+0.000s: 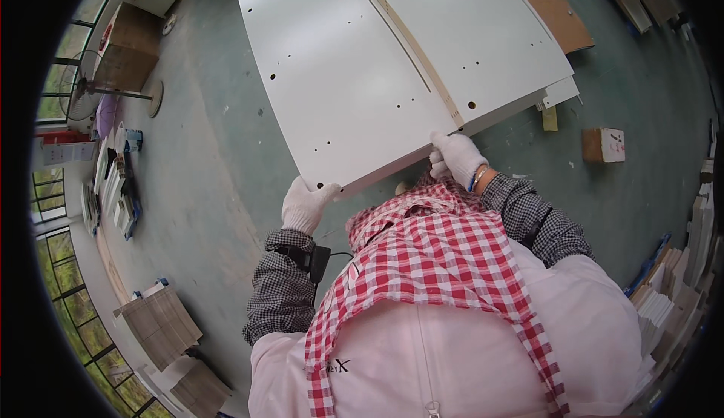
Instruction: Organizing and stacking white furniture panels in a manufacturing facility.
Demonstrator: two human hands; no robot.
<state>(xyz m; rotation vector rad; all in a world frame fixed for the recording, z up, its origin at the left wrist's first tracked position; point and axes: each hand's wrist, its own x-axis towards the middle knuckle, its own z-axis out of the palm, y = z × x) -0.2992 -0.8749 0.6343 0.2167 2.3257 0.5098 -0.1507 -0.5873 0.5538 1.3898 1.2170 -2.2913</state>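
**White panel held by its near edge**

The large white drilled panel [354,71] is gripped along its near edge: the gloved left hand [305,205] is closed over the corner, the gloved right hand [456,158] is clamped at the seam beside a second white board [483,33] (a brown board [547,3] lies beyond it). A level, two-handed hold is judged best, with fingers kept clear of the seam
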